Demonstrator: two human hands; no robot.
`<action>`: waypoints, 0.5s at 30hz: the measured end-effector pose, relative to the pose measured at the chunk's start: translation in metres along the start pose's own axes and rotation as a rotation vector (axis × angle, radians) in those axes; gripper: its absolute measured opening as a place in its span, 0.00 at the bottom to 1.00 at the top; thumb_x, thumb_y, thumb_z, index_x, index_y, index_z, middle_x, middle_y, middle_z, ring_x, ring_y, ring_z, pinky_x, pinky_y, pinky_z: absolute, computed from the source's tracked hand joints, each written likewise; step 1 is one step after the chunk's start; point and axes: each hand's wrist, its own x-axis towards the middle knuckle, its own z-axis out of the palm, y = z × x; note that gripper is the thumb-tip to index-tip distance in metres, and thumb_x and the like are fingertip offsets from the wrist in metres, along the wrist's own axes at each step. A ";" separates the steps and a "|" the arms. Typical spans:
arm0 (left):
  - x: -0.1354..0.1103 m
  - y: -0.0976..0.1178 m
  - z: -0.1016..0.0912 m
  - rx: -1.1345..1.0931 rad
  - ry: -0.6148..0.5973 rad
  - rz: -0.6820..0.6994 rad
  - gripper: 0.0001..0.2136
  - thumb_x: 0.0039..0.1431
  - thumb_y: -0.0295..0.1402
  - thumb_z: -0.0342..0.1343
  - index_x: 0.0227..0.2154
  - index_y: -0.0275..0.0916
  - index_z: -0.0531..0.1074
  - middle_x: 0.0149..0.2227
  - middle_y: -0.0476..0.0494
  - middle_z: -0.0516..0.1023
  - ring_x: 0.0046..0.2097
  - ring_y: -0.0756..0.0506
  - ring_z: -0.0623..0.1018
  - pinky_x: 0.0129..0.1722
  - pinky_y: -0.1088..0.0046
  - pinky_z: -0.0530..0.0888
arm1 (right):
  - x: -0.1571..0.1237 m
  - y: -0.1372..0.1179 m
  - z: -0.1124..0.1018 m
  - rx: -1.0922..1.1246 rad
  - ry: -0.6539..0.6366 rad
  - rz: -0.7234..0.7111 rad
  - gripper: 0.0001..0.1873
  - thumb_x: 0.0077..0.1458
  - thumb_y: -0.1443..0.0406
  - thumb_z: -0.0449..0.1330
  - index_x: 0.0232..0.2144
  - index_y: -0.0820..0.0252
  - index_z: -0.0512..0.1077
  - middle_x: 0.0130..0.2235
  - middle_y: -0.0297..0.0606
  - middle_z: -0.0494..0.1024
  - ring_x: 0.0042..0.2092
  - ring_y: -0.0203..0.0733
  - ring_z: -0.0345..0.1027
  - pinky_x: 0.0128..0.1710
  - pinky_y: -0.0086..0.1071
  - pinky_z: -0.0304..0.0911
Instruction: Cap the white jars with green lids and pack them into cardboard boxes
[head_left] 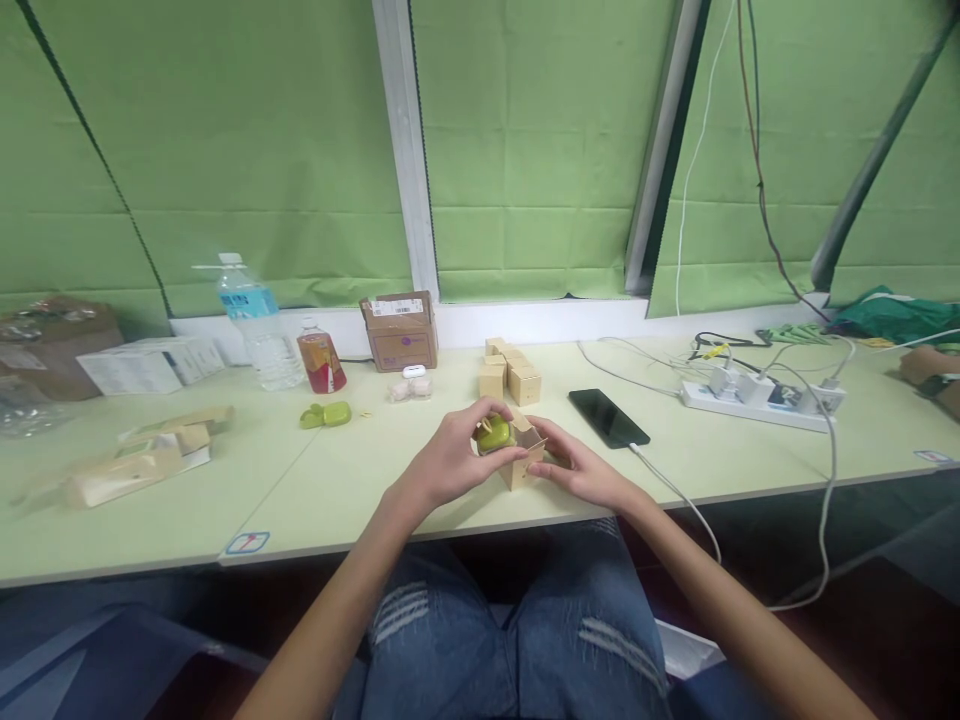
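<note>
Head view, seated person at a pale green table (300, 480). The small kraft carton (523, 462) stands near the table's front edge with its top flaps open, and every position below is given from it. The left hand (450, 465) curls over its left side, thumb and fingertips pinching a glossy green earbud case (495, 434) right at the carton's mouth. The right hand (581, 470) lies against its right side, fingers close together and gripping the wall and a flap. Judged from this pose, the step in hand is the case at the opening, partly inside. Any further travel calls for the flaps held apart and the carton kept steady. Behind the carton a cluster of similar cartons (510, 378) stands near. To its right a black phone (607, 417) lies close, its cable (675, 490) running off the front edge. To its left an opened green case (326, 414) lies well apart. Bare tabletop shows left of the carton; the front edge lies just before the wrists.
</note>
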 end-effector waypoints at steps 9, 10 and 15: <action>0.001 0.003 -0.012 -0.097 -0.140 -0.103 0.13 0.60 0.44 0.62 0.41 0.41 0.75 0.40 0.48 0.79 0.39 0.47 0.75 0.40 0.70 0.70 | 0.000 0.006 -0.001 0.069 -0.021 -0.011 0.36 0.62 0.57 0.64 0.68 0.47 0.57 0.68 0.42 0.65 0.66 0.51 0.63 0.67 0.50 0.59; 0.002 0.002 -0.012 -0.119 -0.167 -0.100 0.13 0.60 0.44 0.62 0.42 0.41 0.76 0.42 0.47 0.80 0.40 0.46 0.76 0.42 0.70 0.71 | 0.000 0.006 -0.001 0.071 -0.022 -0.009 0.36 0.62 0.57 0.64 0.68 0.47 0.57 0.67 0.42 0.65 0.66 0.51 0.64 0.67 0.51 0.59; 0.004 -0.002 -0.010 -0.250 -0.208 -0.043 0.15 0.61 0.42 0.61 0.48 0.41 0.77 0.50 0.42 0.80 0.50 0.42 0.78 0.52 0.65 0.72 | 0.001 -0.002 0.000 0.075 -0.035 0.003 0.32 0.62 0.55 0.64 0.66 0.51 0.62 0.68 0.44 0.65 0.67 0.52 0.62 0.69 0.52 0.55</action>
